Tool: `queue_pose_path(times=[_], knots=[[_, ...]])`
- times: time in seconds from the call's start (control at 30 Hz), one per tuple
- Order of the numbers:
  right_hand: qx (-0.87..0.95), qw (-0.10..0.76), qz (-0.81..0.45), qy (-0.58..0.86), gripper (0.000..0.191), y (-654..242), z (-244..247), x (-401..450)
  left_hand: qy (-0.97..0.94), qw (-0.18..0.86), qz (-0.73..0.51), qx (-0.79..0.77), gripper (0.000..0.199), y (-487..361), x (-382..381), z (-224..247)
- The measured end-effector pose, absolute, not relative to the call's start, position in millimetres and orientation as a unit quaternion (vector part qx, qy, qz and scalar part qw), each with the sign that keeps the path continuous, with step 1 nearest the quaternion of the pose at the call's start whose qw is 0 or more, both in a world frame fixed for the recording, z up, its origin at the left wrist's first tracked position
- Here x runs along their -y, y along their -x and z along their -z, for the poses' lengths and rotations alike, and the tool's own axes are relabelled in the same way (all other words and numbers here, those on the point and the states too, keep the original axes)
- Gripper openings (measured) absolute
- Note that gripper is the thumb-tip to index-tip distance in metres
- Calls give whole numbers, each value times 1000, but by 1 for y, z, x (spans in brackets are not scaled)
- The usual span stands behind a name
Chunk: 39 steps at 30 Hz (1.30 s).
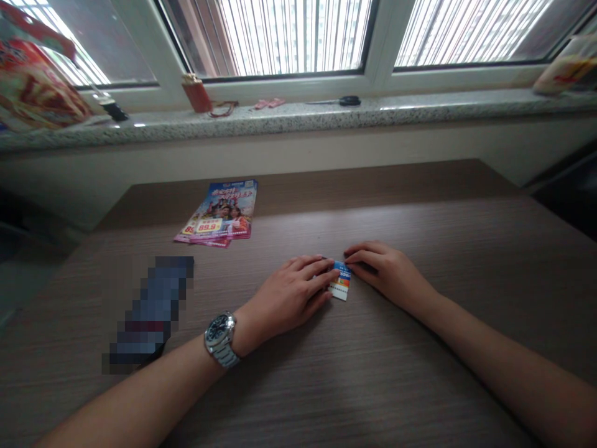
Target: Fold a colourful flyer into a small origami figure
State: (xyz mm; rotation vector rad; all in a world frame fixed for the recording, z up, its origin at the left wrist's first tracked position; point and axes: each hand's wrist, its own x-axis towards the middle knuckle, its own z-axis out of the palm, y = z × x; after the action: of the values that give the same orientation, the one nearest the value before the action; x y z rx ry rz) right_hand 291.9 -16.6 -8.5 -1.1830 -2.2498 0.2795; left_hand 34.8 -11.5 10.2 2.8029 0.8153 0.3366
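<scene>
On the wooden table lies a small folded leaflet [341, 283], coloured blue, orange and white. My left hand [296, 289], with a metal watch [221, 339] on its wrist, rests flat with its fingers over the left part of the leaflet, hiding that part. My right hand [375, 267] touches the upper right corner of the leaflet, its thumb and fingers closed there. Farther back on the left is a stack of colourful flyers [224, 213].
A pixelated dark blue object [156, 305] lies on the table [420, 224] at the left. Beyond the table, the stone windowsill [289, 121] holds a red lighter-like item [196, 93], scissors [349, 100], pink pieces [269, 104] and a food bag [40, 87].
</scene>
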Motion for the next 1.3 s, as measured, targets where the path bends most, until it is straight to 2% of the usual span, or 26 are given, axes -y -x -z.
queue_pose_path(times=[0.63,1.03,1.3], knots=[[841,292,-116,441,7,-292,8,18,-944,110,-127,-284,43,-35,16,-12],[847,276,-144,430,25,-291,2,29,-945,108,-118,-285,46,-35,16,-11],[841,294,-134,433,23,-289,-4,31,-945,95,-120,-290,49,-34,16,-12]])
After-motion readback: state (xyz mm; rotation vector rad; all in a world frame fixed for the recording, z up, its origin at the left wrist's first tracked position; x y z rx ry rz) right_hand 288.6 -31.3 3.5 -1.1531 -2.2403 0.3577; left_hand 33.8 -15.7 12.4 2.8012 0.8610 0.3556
